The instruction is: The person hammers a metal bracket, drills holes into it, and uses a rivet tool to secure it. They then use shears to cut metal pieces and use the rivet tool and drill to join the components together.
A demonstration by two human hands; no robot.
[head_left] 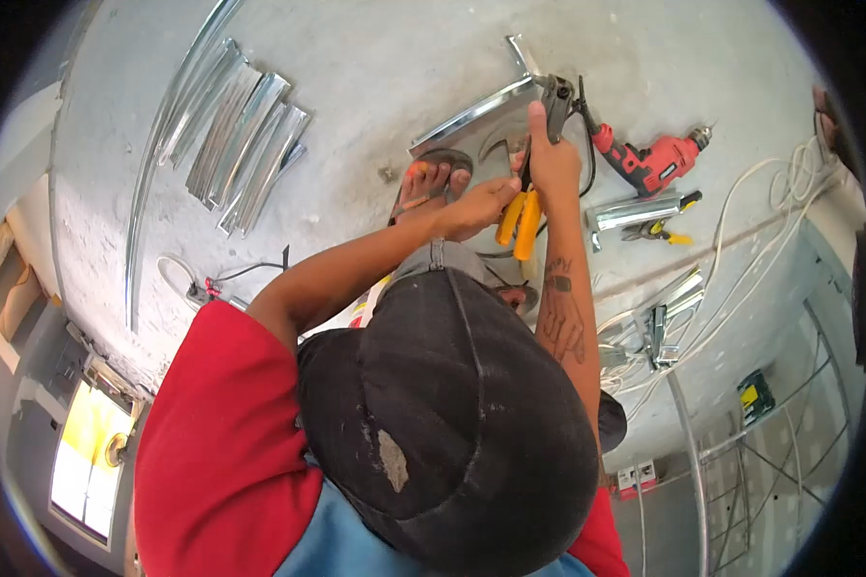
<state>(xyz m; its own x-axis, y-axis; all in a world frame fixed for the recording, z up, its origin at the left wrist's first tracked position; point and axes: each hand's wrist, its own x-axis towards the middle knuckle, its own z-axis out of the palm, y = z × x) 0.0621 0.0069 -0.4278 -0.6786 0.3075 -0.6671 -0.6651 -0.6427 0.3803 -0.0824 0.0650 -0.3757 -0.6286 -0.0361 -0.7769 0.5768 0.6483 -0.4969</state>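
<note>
Gripped in the right hand (553, 159), fist closed tight round the neck of yellow-handled metal snips (524, 226), with the grey head set on the end of a long shiny chrome metal strip (471, 113) lying on the grey concrete floor (375, 58). Curled shut on the yellow handles with the left hand (481, 204), just beside a sandalled foot (433, 183). Lying near on the right, a red power drill (649, 162); well apart on the left, a stack of chrome strips (245, 144).

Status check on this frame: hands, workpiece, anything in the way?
Both on the yellow-handled snips: left hand at the handles, right hand higher up. Tool head at the chrome strip. Lying beside, apart: red drill.
</note>
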